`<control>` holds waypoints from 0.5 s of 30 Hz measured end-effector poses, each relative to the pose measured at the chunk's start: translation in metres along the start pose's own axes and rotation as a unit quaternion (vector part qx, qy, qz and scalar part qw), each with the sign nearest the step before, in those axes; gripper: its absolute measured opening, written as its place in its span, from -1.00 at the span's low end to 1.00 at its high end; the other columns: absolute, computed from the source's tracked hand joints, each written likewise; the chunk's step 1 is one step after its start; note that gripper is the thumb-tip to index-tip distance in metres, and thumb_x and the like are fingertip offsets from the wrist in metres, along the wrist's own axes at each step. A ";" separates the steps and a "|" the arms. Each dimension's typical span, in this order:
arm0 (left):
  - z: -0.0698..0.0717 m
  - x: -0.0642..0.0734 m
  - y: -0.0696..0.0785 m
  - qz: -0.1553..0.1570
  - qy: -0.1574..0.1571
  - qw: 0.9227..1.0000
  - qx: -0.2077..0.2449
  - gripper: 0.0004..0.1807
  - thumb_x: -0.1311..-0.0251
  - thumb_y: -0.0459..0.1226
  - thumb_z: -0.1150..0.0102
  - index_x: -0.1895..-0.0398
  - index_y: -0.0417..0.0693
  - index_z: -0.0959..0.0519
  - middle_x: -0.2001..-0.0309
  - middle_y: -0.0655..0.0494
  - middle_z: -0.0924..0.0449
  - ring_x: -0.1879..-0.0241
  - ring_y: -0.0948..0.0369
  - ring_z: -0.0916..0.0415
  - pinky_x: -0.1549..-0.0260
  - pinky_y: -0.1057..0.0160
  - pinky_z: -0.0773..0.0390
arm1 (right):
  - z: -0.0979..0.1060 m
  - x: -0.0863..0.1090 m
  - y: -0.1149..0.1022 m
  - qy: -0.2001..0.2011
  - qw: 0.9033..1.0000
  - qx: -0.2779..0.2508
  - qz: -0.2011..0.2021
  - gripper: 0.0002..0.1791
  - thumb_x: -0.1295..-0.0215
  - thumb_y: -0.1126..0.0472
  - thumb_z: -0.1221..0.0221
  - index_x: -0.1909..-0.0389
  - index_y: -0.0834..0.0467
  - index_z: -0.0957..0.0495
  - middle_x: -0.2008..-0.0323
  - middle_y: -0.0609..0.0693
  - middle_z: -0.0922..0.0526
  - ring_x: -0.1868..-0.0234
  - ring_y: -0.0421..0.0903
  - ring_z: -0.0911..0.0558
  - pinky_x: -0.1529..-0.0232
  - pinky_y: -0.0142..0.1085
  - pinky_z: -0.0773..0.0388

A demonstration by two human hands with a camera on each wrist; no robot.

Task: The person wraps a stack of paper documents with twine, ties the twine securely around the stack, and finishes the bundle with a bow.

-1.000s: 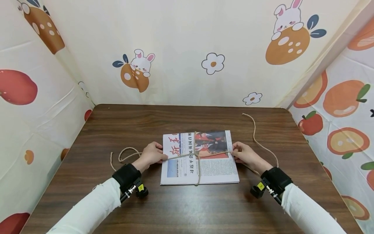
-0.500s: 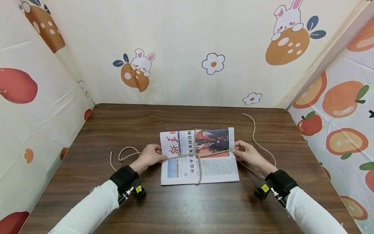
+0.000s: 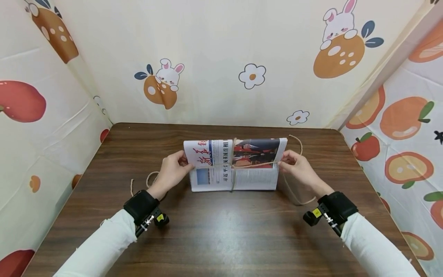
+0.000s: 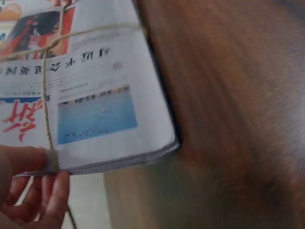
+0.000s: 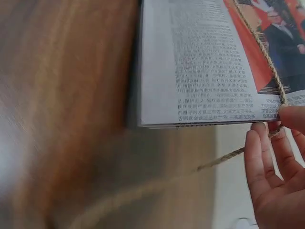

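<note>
A folded stack of newspapers [image 3: 256,179], bound crosswise with twine [image 3: 232,163], is tilted with its far edge raised off the table. My left hand [image 3: 169,173] pinches its left edge, thumb on top and fingers underneath, right where the twine [image 4: 46,105] wraps over the side. On the opposite edge my right hand [image 3: 300,171] grips in the same way, its thumb close to the twine [image 5: 267,55] there. A slack length of twine hangs from beneath the stack by the right fingers [image 5: 257,162]. The stack's underside is hidden in the head view.
The brown wooden table [image 3: 221,234] lies below and in front of the stack. Loose twine curls by the left forearm, and another tail reaches behind the right hand. A pale curtain [image 3: 214,77] with rabbits and flowers hangs behind; a fruit-printed cloth [image 3: 405,142] hangs at the right.
Both hands have raised the newspaper stack and moved it away from me; its far edge has tipped up. The twine tail at the right has been drawn along with it.
</note>
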State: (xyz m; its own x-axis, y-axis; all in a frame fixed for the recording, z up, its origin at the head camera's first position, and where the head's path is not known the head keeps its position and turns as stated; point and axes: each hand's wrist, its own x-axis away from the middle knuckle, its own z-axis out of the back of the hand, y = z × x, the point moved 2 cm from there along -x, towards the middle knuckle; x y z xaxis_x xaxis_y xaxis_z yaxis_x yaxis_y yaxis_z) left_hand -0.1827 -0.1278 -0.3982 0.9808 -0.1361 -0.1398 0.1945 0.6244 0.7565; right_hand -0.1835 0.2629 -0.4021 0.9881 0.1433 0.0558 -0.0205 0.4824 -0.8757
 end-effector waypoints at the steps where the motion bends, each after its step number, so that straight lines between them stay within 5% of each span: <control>1: 0.002 -0.001 0.002 -0.017 0.012 1.000 0.003 -0.79 -0.02 -0.33 -0.29 0.25 -0.16 -0.55 0.41 0.00 -0.59 0.44 0.20 -0.48 0.47 0.30 -0.45 | 0.003 0.000 -0.004 0.010 1.000 0.022 0.017 -0.77 -0.23 0.32 -0.13 0.13 0.32 -0.41 0.25 0.16 -0.55 0.33 -0.30 -0.53 0.30 -0.35 -0.56; 8: 0.009 -0.003 0.009 -0.170 0.087 0.982 0.002 -0.77 0.16 -0.47 -0.36 0.41 -0.11 -0.54 0.36 0.06 -0.59 0.38 0.22 -0.53 0.37 0.23 -0.55 | 0.012 0.006 -0.021 0.064 0.974 0.150 0.158 -0.64 0.11 0.34 -0.40 0.27 0.14 -0.49 0.23 0.01 -0.60 0.28 -0.28 -0.51 0.29 -0.46 -0.41; 11: 0.007 -0.002 0.007 -0.214 0.096 0.972 -0.002 -0.74 0.22 -0.46 -0.42 0.45 -0.12 -0.53 0.35 0.05 -0.58 0.34 0.19 -0.55 0.35 0.19 -0.59 | 0.008 0.009 -0.018 0.075 0.959 0.185 0.203 -0.52 0.30 0.31 -0.48 0.29 0.09 -0.48 0.24 -0.08 -0.57 0.25 -0.25 -0.51 0.25 -0.36 -0.42; 15: 0.001 0.000 -0.001 -0.258 0.098 0.959 -0.059 -0.73 0.24 -0.46 -0.43 0.48 -0.12 -0.51 0.38 0.06 -0.56 0.34 0.17 -0.52 0.35 0.19 -0.55 | -0.001 0.011 -0.007 0.089 0.929 0.243 0.264 -0.56 0.26 0.34 -0.46 0.32 0.11 -0.47 0.29 -0.10 -0.53 0.26 -0.20 -0.50 0.24 -0.23 -0.43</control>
State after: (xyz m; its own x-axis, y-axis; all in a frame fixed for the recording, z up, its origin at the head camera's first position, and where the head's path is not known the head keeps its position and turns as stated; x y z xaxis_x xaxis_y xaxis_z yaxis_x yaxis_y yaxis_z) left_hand -0.1832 -0.1286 -0.3982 0.7353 -0.3105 -0.6025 0.6439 0.5975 0.4779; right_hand -0.1719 0.2599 -0.3956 0.8297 0.3460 -0.4381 -0.5329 0.7249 -0.4366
